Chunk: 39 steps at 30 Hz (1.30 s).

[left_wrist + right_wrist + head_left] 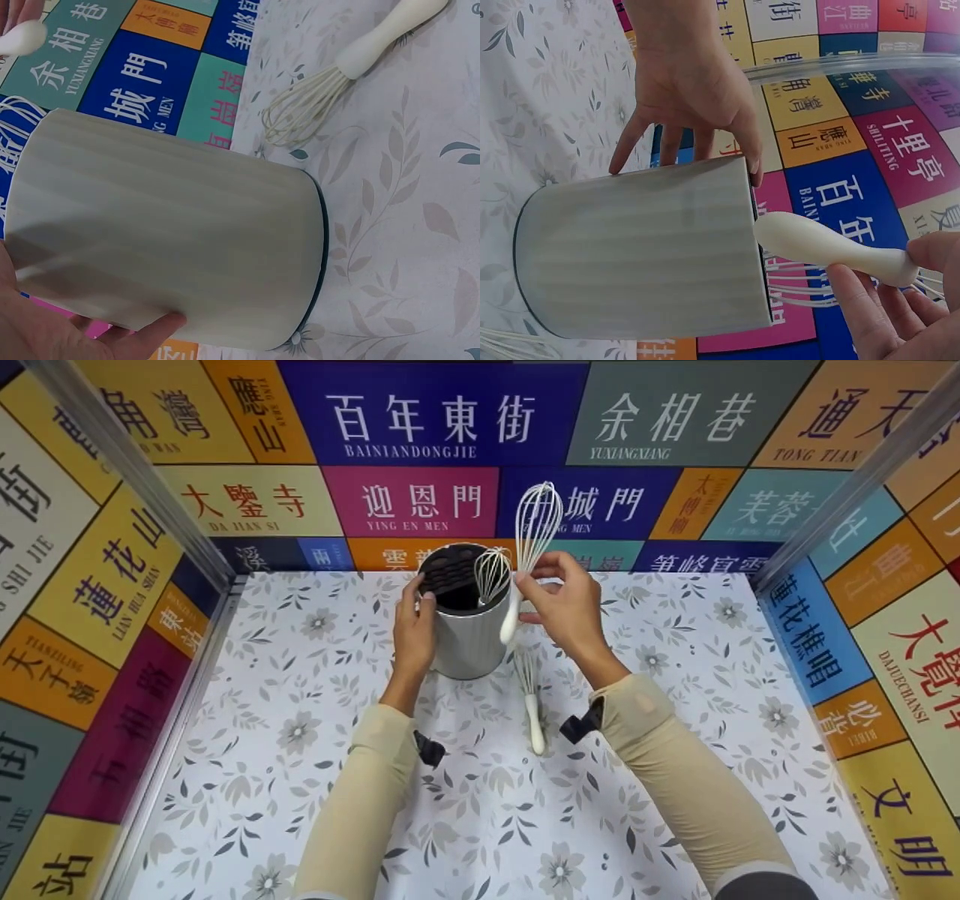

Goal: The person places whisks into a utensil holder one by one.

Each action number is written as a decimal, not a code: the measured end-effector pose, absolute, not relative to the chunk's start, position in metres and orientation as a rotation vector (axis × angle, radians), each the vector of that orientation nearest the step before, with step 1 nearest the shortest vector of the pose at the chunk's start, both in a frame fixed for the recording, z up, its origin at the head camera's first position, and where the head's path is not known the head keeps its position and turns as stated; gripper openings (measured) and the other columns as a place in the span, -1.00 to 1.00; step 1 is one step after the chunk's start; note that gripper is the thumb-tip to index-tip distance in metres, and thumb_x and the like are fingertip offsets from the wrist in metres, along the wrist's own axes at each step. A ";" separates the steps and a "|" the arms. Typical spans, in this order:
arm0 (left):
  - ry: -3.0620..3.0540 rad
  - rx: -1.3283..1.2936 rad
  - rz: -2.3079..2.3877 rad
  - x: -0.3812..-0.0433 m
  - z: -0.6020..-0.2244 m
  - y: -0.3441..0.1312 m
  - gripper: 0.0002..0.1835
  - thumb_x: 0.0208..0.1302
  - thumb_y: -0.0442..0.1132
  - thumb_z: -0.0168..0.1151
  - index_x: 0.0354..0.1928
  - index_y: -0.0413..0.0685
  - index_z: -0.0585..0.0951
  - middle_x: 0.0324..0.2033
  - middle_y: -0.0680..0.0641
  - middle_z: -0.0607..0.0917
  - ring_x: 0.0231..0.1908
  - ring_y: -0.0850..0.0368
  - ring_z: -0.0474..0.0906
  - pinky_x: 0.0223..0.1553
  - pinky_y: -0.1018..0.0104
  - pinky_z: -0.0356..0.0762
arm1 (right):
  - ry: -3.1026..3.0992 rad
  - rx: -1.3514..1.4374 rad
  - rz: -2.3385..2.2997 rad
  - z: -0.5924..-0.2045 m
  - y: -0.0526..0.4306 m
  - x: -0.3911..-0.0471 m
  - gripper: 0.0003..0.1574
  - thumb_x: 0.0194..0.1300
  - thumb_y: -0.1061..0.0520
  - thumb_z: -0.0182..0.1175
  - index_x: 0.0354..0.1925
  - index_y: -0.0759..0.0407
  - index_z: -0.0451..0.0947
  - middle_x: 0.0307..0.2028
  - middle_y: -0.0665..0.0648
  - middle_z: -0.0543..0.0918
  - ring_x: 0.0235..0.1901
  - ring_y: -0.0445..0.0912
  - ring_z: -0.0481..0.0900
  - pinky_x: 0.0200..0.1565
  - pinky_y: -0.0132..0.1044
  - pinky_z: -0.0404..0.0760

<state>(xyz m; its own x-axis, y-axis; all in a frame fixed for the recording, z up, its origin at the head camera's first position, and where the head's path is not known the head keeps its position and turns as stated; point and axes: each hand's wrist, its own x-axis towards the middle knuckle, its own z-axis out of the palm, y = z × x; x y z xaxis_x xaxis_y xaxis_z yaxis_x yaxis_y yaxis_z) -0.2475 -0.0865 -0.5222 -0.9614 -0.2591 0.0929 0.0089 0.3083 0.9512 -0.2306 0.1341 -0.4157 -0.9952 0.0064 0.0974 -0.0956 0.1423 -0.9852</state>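
A grey cylindrical utensil holder (pixel 469 646) with a black divided insert stands upright on the table. My left hand (pixel 414 634) holds its left side, thumb near the rim and fingers spread along the wall. One whisk (pixel 492 572) is inside, wire loops up, its handle hidden. At the holder's right, my right hand (pixel 568 604) pinches a second whisk where the white handle (pixel 810 238) meets the wires. That whisk is tilted, loops up, the handle's end hanging outside beside the rim. A third whisk (pixel 534 720) lies on the table by the holder's base, handle toward me.
The table (pixel 300 787) wears a white cloth printed with grey flowers and leaves. Panels with colourful lettered blocks, such as the back wall (pixel 420 502), enclose it on the left, right and far sides. Metal rails run along the corners.
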 end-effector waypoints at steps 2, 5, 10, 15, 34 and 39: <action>-2.336 0.226 -1.715 -0.248 -0.522 -0.086 -0.49 0.60 0.03 -0.10 0.50 0.21 0.35 0.39 -0.13 0.44 0.37 -0.01 0.35 0.44 0.01 0.24 | -2.301 0.116 2.001 -0.412 0.129 -0.233 -0.52 0.30 -0.01 0.40 0.06 0.18 0.52 -0.07 0.18 0.67 -0.20 0.00 0.77 -0.35 -0.11 0.76; -2.325 0.229 -1.718 -0.248 -0.523 -0.086 -0.49 0.59 0.02 -0.08 0.49 0.20 0.36 0.37 -0.14 0.46 0.36 -0.02 0.37 0.43 0.02 0.26 | -2.291 0.148 1.974 -0.408 0.122 -0.237 -0.50 0.32 -0.01 0.38 0.09 0.20 0.51 -0.05 0.18 0.69 -0.14 -0.03 0.76 -0.33 -0.12 0.77; -2.324 0.227 -1.713 -0.248 -0.523 -0.086 -0.50 0.59 0.02 -0.09 0.49 0.20 0.37 0.36 -0.15 0.46 0.35 -0.02 0.38 0.42 0.02 0.27 | -2.288 0.200 1.906 -0.405 0.110 -0.243 -0.52 0.33 -0.04 0.36 0.09 0.15 0.49 -0.05 0.15 0.71 -0.11 -0.06 0.73 -0.28 -0.11 0.77; -2.331 0.219 -1.722 -0.248 -0.522 -0.086 -0.49 0.60 0.05 -0.11 0.50 0.22 0.35 0.37 -0.14 0.45 0.36 -0.02 0.37 0.43 0.02 0.27 | -2.307 0.254 1.786 -0.406 0.098 -0.249 -0.54 0.35 -0.04 0.35 0.08 0.12 0.48 -0.08 0.10 0.72 -0.13 -0.12 0.73 -0.28 -0.19 0.76; -2.348 0.217 -1.702 -0.249 -0.523 -0.087 -0.49 0.60 0.05 -0.12 0.51 0.21 0.34 0.42 -0.12 0.42 0.37 -0.02 0.35 0.43 0.00 0.28 | -2.313 0.340 1.395 -0.425 0.073 -0.255 -0.54 0.25 0.09 0.44 0.03 0.21 0.53 -0.10 0.12 0.76 -0.11 -0.10 0.74 0.06 -0.24 0.60; -2.347 0.211 -1.693 -0.249 -0.524 -0.087 -0.49 0.61 0.04 -0.12 0.51 0.20 0.34 0.43 -0.13 0.41 0.38 -0.03 0.35 0.43 0.00 0.28 | -2.321 0.317 1.405 -0.428 0.071 -0.253 -0.37 0.21 0.10 0.45 0.16 0.24 0.44 -0.05 0.16 0.72 -0.05 -0.06 0.71 0.10 -0.19 0.57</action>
